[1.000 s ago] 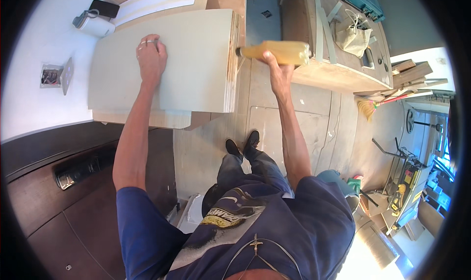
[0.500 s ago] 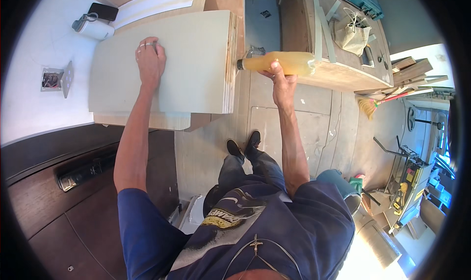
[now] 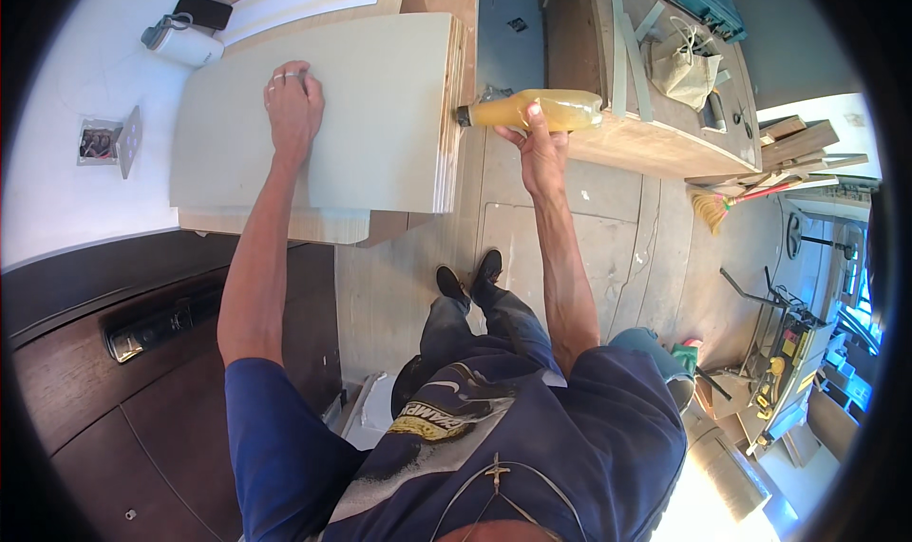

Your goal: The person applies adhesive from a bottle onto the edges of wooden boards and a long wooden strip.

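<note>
My right hand (image 3: 543,157) is wrapped around a clear plastic bottle (image 3: 560,111) of yellowish liquid, thumb on top. The bottle lies sideways, its dark tip (image 3: 463,115) pointing left at the layered right edge (image 3: 450,124) of a stack of pale grey plywood panels (image 3: 380,114). Whether the tip touches that edge I cannot tell. My left hand (image 3: 294,110) rests on top of the panels with its fingers curled in and a ring on one finger. Nothing shows in it, though its underside is hidden.
Beyond the stack's far left corner lie a white flask (image 3: 185,46) and a dark flat object (image 3: 202,12). A wooden cabinet (image 3: 655,148) at the right carries a cloth bag (image 3: 682,67) and a teal case (image 3: 689,0). A broom (image 3: 712,208) lies near wood offcuts (image 3: 807,143).
My right hand and the bottle have moved slightly away from me and a little left, along the panel edge. The left hand has stayed in place on the panels.
</note>
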`<state>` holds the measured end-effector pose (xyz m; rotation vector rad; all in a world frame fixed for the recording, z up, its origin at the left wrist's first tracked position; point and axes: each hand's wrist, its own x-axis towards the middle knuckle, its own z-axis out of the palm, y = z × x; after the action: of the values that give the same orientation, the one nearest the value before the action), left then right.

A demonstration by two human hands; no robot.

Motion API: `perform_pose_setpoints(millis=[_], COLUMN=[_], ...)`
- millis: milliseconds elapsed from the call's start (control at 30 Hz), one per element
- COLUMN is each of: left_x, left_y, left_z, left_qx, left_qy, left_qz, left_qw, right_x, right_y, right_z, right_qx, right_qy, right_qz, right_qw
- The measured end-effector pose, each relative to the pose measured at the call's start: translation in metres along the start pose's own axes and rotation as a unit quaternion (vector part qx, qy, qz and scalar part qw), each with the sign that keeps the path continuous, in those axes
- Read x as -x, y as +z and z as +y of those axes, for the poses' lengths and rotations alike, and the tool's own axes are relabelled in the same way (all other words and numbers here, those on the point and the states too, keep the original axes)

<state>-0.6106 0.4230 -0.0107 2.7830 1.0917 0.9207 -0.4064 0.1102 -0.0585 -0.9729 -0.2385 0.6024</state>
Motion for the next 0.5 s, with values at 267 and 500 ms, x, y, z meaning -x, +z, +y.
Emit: perform_pose_setpoints(millis=[267, 500], left_x=[0.001, 0.001], left_y=[0.003, 0.006], left_z=[-0.008, -0.007], left_qx=[-0.001, 0.014], left_qy=[0.003, -0.003], left_qz=[0.000, -0.007], left_qw=[1.000, 1.000], right_x=[0.049, 0.001], right_y=[0.005, 0.013], right_z=[-0.013, -0.010], right_qx=[0.190, 0.120], right_qy=[-0.109, -0.110], right_qz=[-0.034, -0.007], right_qw=[0.975, 0.987])
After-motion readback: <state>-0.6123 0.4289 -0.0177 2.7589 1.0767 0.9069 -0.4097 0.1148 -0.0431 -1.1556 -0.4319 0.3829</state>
